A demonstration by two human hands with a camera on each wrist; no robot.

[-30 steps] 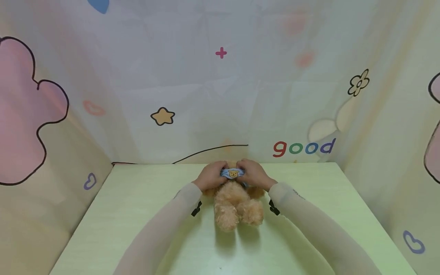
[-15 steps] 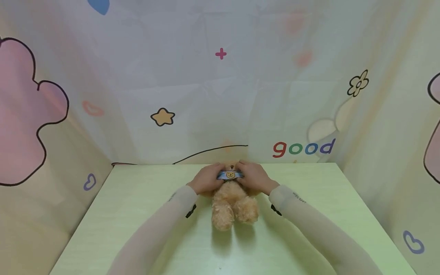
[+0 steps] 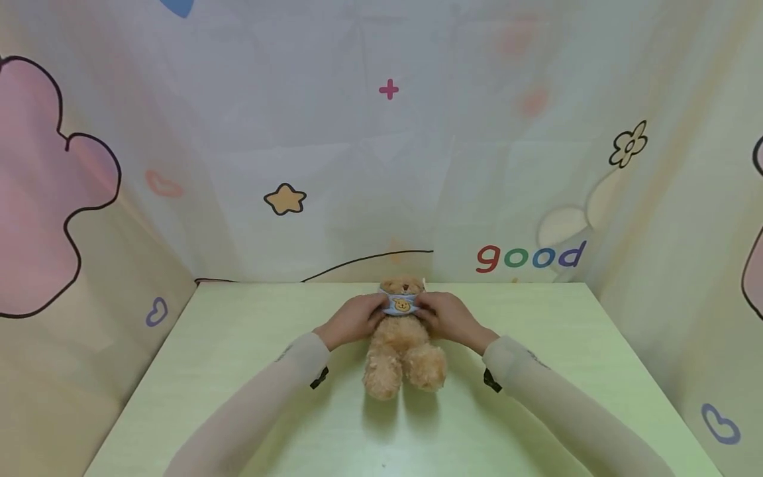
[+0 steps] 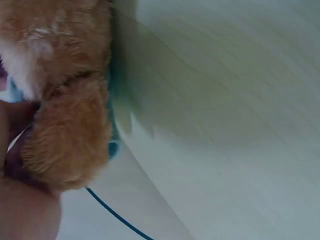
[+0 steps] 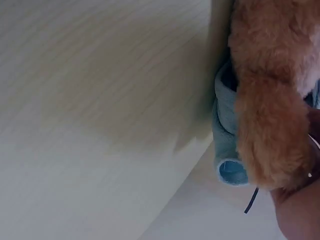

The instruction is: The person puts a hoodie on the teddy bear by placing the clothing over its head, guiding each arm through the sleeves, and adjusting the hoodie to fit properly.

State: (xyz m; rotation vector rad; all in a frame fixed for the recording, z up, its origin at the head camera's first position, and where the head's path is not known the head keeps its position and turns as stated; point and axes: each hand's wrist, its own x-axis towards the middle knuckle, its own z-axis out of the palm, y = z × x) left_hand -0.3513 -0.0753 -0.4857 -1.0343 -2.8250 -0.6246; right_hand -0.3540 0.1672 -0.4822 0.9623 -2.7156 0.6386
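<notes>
Stuffed bear: lying on its back on the table, feet toward you, head at the far edge. Blue garment: bunched across the bear just under the nose, its bear-face patch facing up. Belly and legs are bare fur.

Your left hand pinches the near-left edge of the cloth between thumb and fingers; your right hand does likewise on the opposite side. Both grips read clearly from the head view; in the wrist views most of the fingers are hidden behind fur.

Done, as judged: the garment sits over the neck area, patch roughly centred, with more cloth underneath, between bear and table. You have both sides of the front edge in hand.

Left, as judged: the arms. In the right wrist view the sleeve lies behind the furry arm, its cuff gaping with nothing in it. The left wrist view shows a similar blue tube end beside the other furry arm; whether it is empty cannot be told. The front also rides high and covers little of the chest. You are perhaps midway. Fastenings, if any, do not show.
</notes>
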